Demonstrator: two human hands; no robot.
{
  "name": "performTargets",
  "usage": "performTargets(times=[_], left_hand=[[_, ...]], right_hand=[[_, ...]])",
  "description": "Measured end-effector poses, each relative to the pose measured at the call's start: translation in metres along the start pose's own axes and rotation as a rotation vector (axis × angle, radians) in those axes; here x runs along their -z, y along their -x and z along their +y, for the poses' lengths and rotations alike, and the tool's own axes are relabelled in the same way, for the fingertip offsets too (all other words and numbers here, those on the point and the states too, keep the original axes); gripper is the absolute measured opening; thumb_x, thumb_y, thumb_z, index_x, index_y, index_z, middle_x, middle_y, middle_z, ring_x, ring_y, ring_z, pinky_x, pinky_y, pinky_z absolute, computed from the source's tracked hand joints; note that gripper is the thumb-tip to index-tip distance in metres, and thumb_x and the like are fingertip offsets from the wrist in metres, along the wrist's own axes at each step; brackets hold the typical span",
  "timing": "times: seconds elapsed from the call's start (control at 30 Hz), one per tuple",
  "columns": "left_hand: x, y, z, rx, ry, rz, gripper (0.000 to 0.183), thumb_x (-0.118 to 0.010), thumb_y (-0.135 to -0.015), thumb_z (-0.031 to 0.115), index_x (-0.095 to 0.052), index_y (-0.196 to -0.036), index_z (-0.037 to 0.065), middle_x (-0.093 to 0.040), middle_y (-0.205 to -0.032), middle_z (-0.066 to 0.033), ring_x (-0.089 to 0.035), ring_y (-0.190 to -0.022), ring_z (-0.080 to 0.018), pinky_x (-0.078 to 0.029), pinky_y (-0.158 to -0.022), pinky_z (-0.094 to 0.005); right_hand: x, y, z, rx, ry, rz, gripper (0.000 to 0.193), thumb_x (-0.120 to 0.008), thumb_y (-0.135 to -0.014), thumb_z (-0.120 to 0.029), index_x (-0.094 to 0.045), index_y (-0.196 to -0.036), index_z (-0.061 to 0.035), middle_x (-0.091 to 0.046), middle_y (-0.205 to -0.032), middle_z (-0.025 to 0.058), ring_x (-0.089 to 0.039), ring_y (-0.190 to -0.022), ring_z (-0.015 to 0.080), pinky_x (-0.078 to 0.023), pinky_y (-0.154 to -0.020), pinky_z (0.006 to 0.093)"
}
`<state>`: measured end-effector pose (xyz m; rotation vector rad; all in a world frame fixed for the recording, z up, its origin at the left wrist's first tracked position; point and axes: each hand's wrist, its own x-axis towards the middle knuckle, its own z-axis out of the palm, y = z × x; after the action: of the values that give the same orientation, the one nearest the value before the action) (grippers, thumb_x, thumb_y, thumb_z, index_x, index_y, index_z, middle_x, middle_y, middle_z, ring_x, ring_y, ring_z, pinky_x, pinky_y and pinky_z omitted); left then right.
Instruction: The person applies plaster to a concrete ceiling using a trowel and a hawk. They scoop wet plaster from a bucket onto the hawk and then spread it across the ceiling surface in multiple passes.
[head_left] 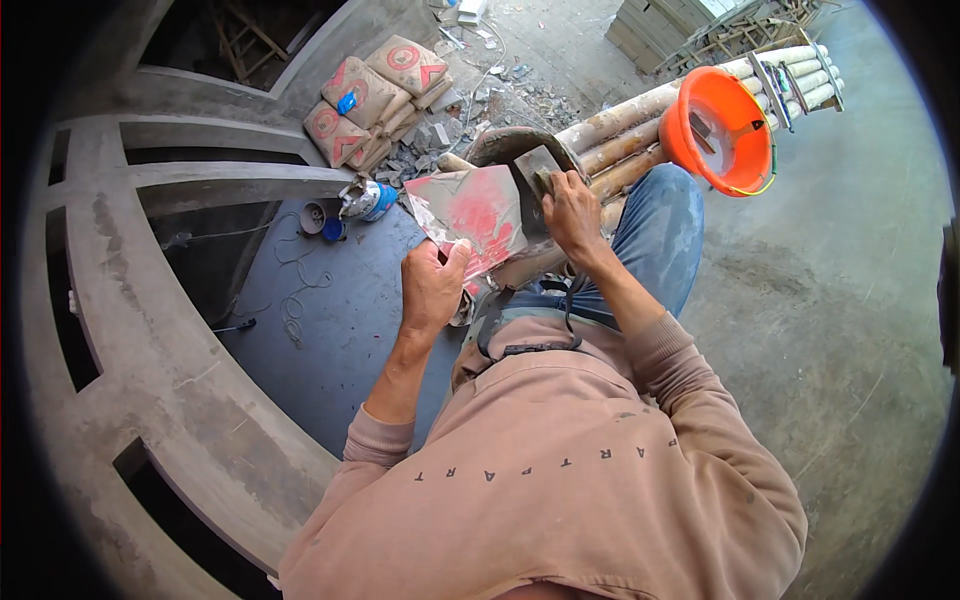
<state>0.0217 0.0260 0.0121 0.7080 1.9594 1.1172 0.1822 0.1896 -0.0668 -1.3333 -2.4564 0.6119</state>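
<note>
My left hand (432, 288) is closed around the near left edge of a flat square slab, perhaps a tile (468, 212), smeared grey and red. The slab lies tilted in front of my waist. My right hand (574, 215) grips a trowel by its handle, most of which my fingers hide. Its flat grey blade (538, 160) points away from me, just right of the slab's far corner and apart from it. Behind the blade stands a dark, mortar-stained bucket (515, 137); its contents are mostly hidden.
Pale round poles (612, 122) run to the far right, carrying an orange basin (677, 125). Stacked paper sacks (362, 92) and rubble (480, 100) lie at the back. To the left are a curved concrete ledge (150, 330), a blue-white container (370, 200) and loose cord (292, 300).
</note>
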Motion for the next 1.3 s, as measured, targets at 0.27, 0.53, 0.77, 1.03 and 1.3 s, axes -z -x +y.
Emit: performTargets(times=[0.27,0.53,0.77,1.03,1.3], left_hand=[[-0.022,-0.017,-0.007,-0.290,-0.215,0.011,0.034,-0.068,-0.086,0.024,-0.061,-0.074,-0.008,-0.062,-0.062,-0.0181,-0.060,-0.052,-0.0229,-0.049,-0.053,-0.0400],[-0.016,-0.007,0.028,0.147,-0.104,-0.137,0.034,-0.067,-0.084,0.023,-0.061,-0.074,-0.009,-0.061,-0.060,-0.0147,-0.061,-0.056,-0.0187,-0.049,-0.057,-0.0383],[0.039,-0.040,0.029,-0.063,-0.065,-0.012,0.026,-0.064,-0.082,0.018,-0.061,-0.070,-0.006,-0.060,-0.059,-0.0064,-0.050,-0.055,-0.0104,-0.045,-0.054,-0.0338],[0.062,-0.082,0.051,-0.037,0.112,-0.382,0.019,-0.065,-0.081,0.017,-0.064,-0.071,0.001,-0.063,-0.067,-0.0007,-0.054,-0.058,-0.0065,-0.042,-0.054,-0.0246],[0.049,-0.098,0.058,0.136,0.485,-0.543,0.014,-0.065,-0.078,0.014,-0.064,-0.069,0.003,-0.062,-0.067,-0.0002,-0.053,-0.056,-0.0070,-0.043,-0.055,-0.0228]], right_hand=[[0.039,0.027,-0.046,0.357,-0.410,0.199,0.036,-0.069,-0.078,-0.003,-0.055,-0.111,-0.0006,-0.057,-0.085,0.0134,-0.061,-0.074,0.0289,-0.052,-0.063,0.0394],[0.014,0.004,-0.019,0.303,-0.267,0.281,0.040,-0.071,-0.078,-0.005,-0.056,-0.115,-0.0024,-0.060,-0.091,0.0145,-0.063,-0.079,0.0338,-0.052,-0.069,0.0418],[0.014,-0.019,0.046,-0.337,-0.751,-0.223,0.034,-0.070,-0.085,-0.011,-0.066,-0.117,0.0014,-0.071,-0.098,0.0095,-0.066,-0.085,0.0163,-0.052,-0.077,0.0318],[0.061,-0.023,0.013,-0.147,-1.327,-0.463,0.037,-0.070,-0.091,-0.015,-0.063,-0.124,-0.0008,-0.068,-0.103,0.0041,-0.061,-0.097,0.0111,-0.049,-0.087,0.0282],[0.077,-0.031,-0.002,0.073,-1.004,-0.284,0.041,-0.073,-0.086,-0.011,-0.063,-0.123,0.0012,-0.067,-0.106,0.0067,-0.063,-0.099,0.0151,-0.050,-0.088,0.0292]])
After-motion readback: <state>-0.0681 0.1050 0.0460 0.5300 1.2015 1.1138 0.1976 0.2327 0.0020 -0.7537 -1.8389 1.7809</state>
